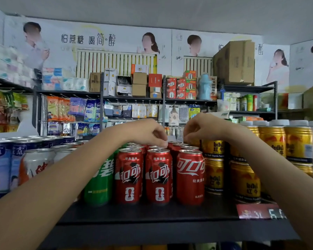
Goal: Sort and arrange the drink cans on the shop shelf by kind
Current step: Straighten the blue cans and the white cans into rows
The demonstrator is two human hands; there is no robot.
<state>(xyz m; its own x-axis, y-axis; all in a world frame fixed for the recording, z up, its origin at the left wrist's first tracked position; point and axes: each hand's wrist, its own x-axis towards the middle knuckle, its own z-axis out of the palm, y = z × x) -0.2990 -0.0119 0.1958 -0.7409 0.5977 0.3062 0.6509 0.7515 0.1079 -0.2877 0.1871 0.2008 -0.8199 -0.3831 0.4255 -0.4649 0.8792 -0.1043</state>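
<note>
Red cola cans (159, 175) stand in three rows in the middle of the black shelf (148, 215). A green soda can (99, 183) stands to their left, and gold Red Bull cans (213, 174) are stacked two high on the right. My left hand (145, 132) reaches over the red rows, its curled fingertips pinching the top of a back-row red can (157, 147). My right hand (201, 128) hangs with curled fingers over the back, where the red row meets the gold cans. What it touches is hidden.
Blue-and-white cans (0, 165) and a white-and-orange can (36, 165) crowd the shelf's left end. More gold cans with white lids (296, 141) fill the right end. A red price tag (260, 211) sits on the shelf's front edge. Stocked shelves stand behind.
</note>
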